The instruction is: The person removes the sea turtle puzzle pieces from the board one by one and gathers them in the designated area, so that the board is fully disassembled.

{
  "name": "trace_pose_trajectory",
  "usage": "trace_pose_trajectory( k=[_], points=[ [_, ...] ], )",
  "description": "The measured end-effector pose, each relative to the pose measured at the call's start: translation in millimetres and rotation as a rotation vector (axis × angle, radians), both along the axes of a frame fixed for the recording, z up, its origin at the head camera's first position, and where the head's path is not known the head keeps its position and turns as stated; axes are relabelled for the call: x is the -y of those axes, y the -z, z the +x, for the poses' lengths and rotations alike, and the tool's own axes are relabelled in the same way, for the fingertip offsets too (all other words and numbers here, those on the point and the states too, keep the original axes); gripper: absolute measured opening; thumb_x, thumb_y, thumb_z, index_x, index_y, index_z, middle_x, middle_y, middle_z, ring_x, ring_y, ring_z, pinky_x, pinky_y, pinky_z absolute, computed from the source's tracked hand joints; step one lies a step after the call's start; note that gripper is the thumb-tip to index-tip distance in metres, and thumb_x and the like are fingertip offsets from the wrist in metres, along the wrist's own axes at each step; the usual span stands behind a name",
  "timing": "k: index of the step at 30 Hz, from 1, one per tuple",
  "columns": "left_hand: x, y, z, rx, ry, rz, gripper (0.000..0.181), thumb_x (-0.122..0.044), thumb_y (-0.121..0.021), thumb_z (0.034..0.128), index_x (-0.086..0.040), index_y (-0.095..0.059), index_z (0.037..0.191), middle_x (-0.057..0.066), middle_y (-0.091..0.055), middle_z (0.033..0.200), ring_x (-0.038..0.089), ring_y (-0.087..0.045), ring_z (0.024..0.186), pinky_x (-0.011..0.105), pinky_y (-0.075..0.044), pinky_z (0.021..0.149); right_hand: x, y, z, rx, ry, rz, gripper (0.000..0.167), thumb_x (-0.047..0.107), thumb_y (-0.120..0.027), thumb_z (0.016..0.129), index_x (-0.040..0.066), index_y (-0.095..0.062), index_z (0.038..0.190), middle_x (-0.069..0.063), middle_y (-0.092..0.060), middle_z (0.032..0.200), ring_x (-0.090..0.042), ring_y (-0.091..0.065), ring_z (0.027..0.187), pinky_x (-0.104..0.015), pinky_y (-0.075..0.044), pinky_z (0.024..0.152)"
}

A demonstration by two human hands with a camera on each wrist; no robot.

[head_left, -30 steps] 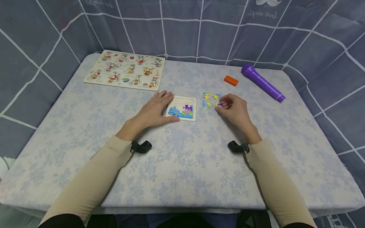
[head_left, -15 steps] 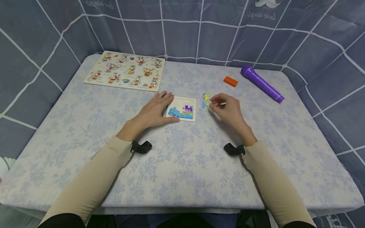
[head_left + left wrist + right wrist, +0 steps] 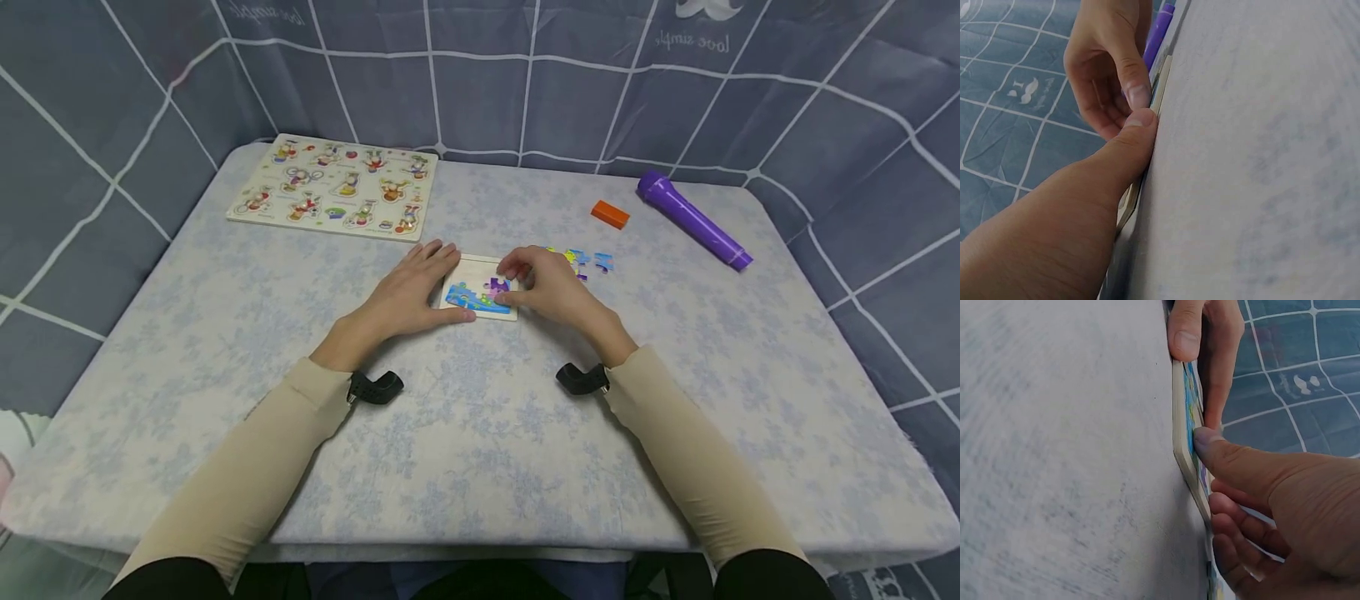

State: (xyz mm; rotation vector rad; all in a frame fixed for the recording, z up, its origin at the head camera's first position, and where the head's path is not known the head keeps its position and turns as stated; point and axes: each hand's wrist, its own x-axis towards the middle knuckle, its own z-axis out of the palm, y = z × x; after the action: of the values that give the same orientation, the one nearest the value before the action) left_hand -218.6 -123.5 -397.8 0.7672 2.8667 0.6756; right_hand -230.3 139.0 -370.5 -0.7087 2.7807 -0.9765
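Note:
A small square wooden puzzle tray (image 3: 477, 317) lies mid-table. Blue puzzle pieces (image 3: 474, 300) line its lower part, with a purple piece (image 3: 497, 285) above them at the right. My left hand (image 3: 416, 287) rests against the tray's left side, fingers extended, thumb on the near edge. Bent over the right side is my right hand (image 3: 551, 283). In the right wrist view, its thumb (image 3: 1207, 439) touches the blue pieces and its other fingers (image 3: 1235, 519) curl beside the tray; whether they pinch a piece is hidden. Loose puzzle pieces (image 3: 603, 262) lie right of that hand, some partly covered.
At the back left lies a large wooden picture board (image 3: 330, 185). An orange block (image 3: 611, 214) and a purple microphone-shaped object (image 3: 693, 219) are at the back right. A grey gridded curtain (image 3: 480, 100) encloses the patterned tablecloth (image 3: 465, 450).
My right hand has moved left from the loose pieces to the tray's right side, uncovering a piece at the far right. My left hand stays on the tray.

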Motion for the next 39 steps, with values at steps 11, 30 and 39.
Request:
trace_pose_trajectory(
  k=[11,30,39],
  points=[
    [-1.8,-2.5,-0.1,-0.004,0.0,-0.005,0.105,-0.064,-0.073,0.0905,-0.009,-0.028,0.168,0.012,-0.022,0.176,0.033,-0.01,0.165,0.052,-0.012,0.135,2,0.3,-0.8,0.032,-0.02,0.008,0.035,0.017,-0.087,0.09,0.001,-0.071,0.117,-0.013,-0.065,0.102,-0.025,-0.059,0.089,-0.034,-0.05,0.081],
    [1.0,-2.3,2.0,-0.001,0.002,0.002,0.105,-0.062,-0.074,0.0912,-0.007,-0.027,0.168,0.013,-0.022,0.176,0.032,-0.009,0.165,0.05,-0.009,0.136,11,4.3,8.4,-0.025,0.035,-0.043,0.025,0.007,-0.08,0.094,0.004,-0.068,0.116,-0.013,-0.067,0.104,-0.027,-0.065,0.092,-0.037,-0.055,0.082],
    [-0.9,-0.5,0.7,-0.003,-0.005,-0.009,0.105,-0.064,-0.073,0.0908,-0.009,-0.028,0.168,0.011,-0.022,0.176,0.031,-0.01,0.165,0.049,-0.011,0.136,13,2.8,10.1,-0.06,0.023,-0.011,0.018,0.011,-0.076,0.098,0.007,-0.073,0.116,-0.01,-0.075,0.108,-0.025,-0.069,0.092,-0.04,-0.06,0.084]
  ],
)
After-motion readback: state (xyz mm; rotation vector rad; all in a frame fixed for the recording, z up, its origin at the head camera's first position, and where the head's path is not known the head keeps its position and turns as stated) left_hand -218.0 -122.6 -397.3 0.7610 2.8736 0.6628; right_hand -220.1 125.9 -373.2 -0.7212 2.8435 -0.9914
